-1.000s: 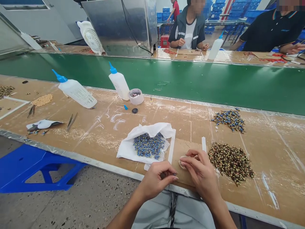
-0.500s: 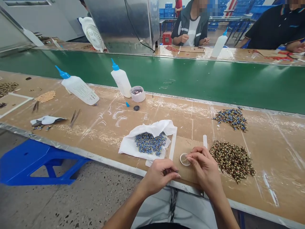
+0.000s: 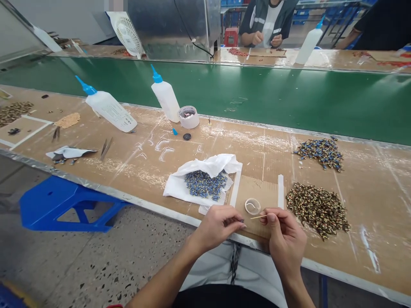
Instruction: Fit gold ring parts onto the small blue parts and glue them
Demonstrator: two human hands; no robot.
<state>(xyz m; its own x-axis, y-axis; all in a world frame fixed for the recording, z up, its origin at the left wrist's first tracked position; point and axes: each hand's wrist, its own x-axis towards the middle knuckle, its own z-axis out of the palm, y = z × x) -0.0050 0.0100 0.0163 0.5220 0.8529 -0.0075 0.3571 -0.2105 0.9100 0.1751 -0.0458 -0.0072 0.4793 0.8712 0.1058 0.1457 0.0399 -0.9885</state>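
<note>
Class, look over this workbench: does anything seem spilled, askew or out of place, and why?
A small blue cap lies loose on the table beside the tape roll, on no bottle. Whitish marks nearby look like dried spills. The bottle farther left leans steeply, though the lens may exaggerate that.

A thin, straight, pale wood-coloured stick was gripped at its right end right of centre in the lower half of the frame, nearly level, its bare left tip dipping slightly. Just above that tip, a small, round, shallow dish with a pale rim sat flat, its mouth up and a light curved streak visible inside. A tiny, dark bluish piece was pinched just left of the stick and below the dish, mostly covered, its shape and material too small to make out.
</note>
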